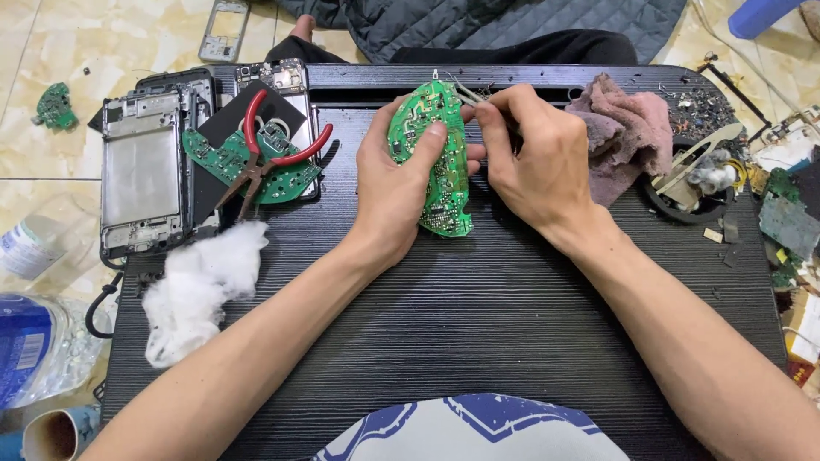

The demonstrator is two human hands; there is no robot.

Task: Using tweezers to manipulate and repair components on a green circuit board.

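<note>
Board [431,158] long axis runs near-far, held upright in left hand [395,183], thumb pressed across its face. Right hand [534,162] sits just right of board, fingers pinching tweezers [465,91] at its far tip.

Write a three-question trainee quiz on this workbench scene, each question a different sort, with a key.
1. True or false: the left hand holds the green circuit board up off the black table.
2. Multiple choice: what lies on the second green board at the table's left? A) a screwdriver B) red-handled pliers C) a roll of tape
3. Fill in: the right hand pinches thin metal ______ at the held board's top edge, beside the pink cloth.

Key: 1 true; 2 B; 3 tweezers
</note>
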